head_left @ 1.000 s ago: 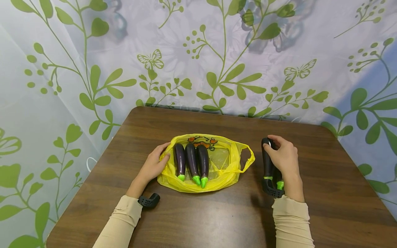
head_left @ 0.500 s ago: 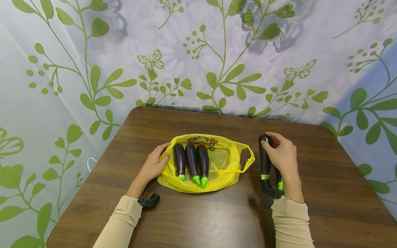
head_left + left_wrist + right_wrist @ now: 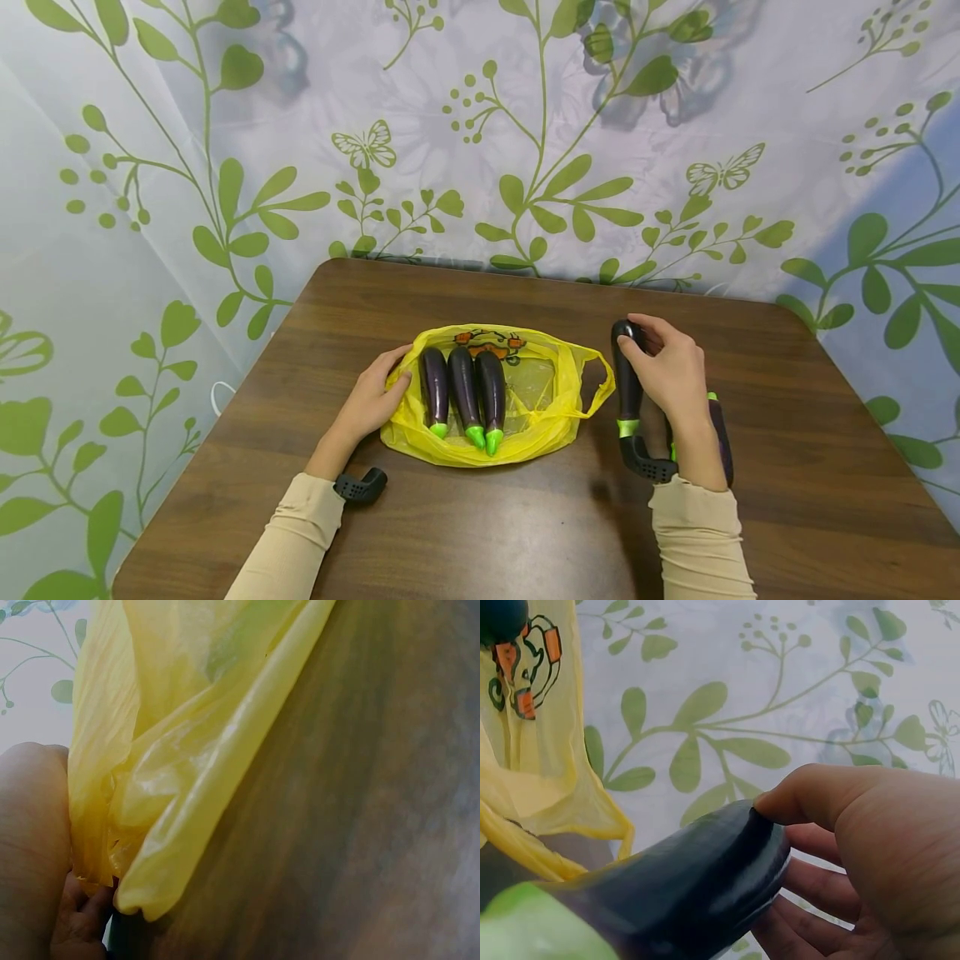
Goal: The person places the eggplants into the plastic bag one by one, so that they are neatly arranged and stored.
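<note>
A yellow plastic bag (image 3: 566,415) lies wide open on the table, with three dark purple eggplants (image 3: 465,392) side by side inside it. My left hand (image 3: 375,392) holds the bag's left rim, thumb over the inner side. The left wrist view shows the yellow film (image 3: 187,787) beside that hand. To the right of the bag handle, my right hand (image 3: 671,371) grips another eggplant (image 3: 628,383) by its rounded end, thumb on one side and fingers on the other. Its bright green stem end (image 3: 540,926) points back toward me.
Another eggplant (image 3: 722,437) lies on the brown wooden table (image 3: 525,533), partly hidden behind my right wrist. The bag's loop handle (image 3: 600,387) sticks out to the right. A leaf-patterned curtain (image 3: 450,167) hangs behind the table. Black camera mounts (image 3: 362,485) sit on both wrists.
My right hand has moved left with the eggplant, toward the bag, and away from the eggplant on the table, which now shows more. The left hand and bag have stayed still.
</note>
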`<state>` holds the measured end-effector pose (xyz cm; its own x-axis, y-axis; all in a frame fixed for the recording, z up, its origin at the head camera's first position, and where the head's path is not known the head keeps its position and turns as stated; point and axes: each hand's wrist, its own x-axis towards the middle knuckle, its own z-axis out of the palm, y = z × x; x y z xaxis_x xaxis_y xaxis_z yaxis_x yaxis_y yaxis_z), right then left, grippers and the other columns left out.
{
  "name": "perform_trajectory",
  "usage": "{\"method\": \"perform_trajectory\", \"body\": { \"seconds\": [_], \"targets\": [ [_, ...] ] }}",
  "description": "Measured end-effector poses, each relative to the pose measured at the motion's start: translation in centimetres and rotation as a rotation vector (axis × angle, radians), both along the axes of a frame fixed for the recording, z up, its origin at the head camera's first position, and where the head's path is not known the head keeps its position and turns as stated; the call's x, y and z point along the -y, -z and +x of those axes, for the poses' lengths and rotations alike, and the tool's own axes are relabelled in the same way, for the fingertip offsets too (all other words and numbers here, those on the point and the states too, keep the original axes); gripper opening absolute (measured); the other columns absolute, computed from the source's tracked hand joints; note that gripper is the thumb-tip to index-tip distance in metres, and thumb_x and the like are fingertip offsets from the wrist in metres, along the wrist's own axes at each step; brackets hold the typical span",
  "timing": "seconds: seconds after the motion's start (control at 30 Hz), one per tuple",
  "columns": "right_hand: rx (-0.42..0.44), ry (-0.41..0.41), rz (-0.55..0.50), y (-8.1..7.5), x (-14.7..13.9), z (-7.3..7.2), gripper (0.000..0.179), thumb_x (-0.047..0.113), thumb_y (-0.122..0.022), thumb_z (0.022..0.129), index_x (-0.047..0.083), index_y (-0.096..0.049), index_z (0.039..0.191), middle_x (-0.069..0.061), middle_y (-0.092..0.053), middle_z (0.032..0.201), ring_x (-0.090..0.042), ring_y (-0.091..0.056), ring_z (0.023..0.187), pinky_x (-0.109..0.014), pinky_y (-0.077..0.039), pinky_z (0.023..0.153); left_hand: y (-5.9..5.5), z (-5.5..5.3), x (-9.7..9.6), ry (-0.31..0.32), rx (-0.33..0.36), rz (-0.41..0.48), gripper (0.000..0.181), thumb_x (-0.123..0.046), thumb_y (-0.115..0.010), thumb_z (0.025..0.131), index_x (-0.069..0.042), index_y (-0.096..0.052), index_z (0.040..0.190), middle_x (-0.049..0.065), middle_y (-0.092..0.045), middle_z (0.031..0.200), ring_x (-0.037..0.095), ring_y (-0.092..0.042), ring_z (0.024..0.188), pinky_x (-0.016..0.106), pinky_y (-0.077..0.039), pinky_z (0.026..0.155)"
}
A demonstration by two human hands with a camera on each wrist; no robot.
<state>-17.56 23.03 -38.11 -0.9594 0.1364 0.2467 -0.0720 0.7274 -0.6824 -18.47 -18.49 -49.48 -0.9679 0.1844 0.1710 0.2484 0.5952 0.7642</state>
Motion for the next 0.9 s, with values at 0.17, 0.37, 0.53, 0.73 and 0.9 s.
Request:
{"method": "perform_trajectory", "body": {
  "seconds": [0.17, 0.37, 0.53, 0.73, 0.9],
  "targets": [
    [-0.010, -0.024, -0.021, 0.0, 0.5, 0.0, 0.046, 0.025, -0.065, 0.101, 0.007, -0.061, 0.142, -0.026, -0.066, 0.133, -0.042, -0.067, 0.118, -0.054, -0.058, 0.092, 0.1, 0.0, 0.1, 0.001, -0.007, -0.001, 0.051, -0.020, -0.053, 0.107, -0.010, -0.044, 0.156, 0.018, -0.049, 0.154, 0.038, -0.048, 0.141, 0.058, -0.039, 0.115],
    [-0.021, -0.058, -0.030, 0.1, 1.3, -0.2, 0.045, 0.025, -0.066, 0.100, 0.008, -0.062, 0.141, -0.025, -0.067, 0.133, -0.041, -0.067, 0.118, -0.053, -0.057, 0.094, 0.1, -0.1, 0.1, -0.003, -0.005, 0.000, 0.051, -0.021, -0.054, 0.106, -0.010, -0.045, 0.155, 0.017, -0.049, 0.153, 0.037, -0.048, 0.141, 0.058, -0.039, 0.115],
    [-0.023, -0.083, -0.048, 0.4, 2.0, -0.4, 0.043, 0.024, -0.066, 0.100, 0.008, -0.063, 0.140, -0.023, -0.067, 0.132, -0.039, -0.068, 0.118, -0.051, -0.057, 0.095, 0.1, -0.1, 0.1, -0.003, -0.001, 0.004, 0.050, -0.021, -0.054, 0.106, -0.011, -0.045, 0.155, 0.017, -0.049, 0.153, 0.037, -0.048, 0.141, 0.057, -0.039, 0.116],
    [-0.014, -0.106, -0.071, 0.8, 2.7, -0.6, 0.043, 0.024, -0.067, 0.100, 0.008, -0.063, 0.140, -0.022, -0.067, 0.133, -0.039, -0.067, 0.120, -0.051, -0.056, 0.097, 0.2, -0.1, 0.1, 0.004, -0.008, 0.003, 0.050, -0.019, -0.054, 0.106, -0.010, -0.045, 0.155, 0.018, -0.049, 0.153, 0.038, -0.047, 0.141, 0.059, -0.039, 0.115],
    [-0.002, -0.122, -0.085, 1.0, 3.2, -0.7, 0.044, 0.025, -0.068, 0.100, 0.008, -0.063, 0.140, -0.021, -0.066, 0.134, -0.037, -0.065, 0.122, -0.051, -0.055, 0.099, 0.1, -0.1, 0.0, 0.002, -0.005, 0.006, 0.050, -0.019, -0.054, 0.106, -0.010, -0.045, 0.155, 0.017, -0.049, 0.153, 0.038, -0.047, 0.141, 0.058, -0.039, 0.116]
  ]
}}
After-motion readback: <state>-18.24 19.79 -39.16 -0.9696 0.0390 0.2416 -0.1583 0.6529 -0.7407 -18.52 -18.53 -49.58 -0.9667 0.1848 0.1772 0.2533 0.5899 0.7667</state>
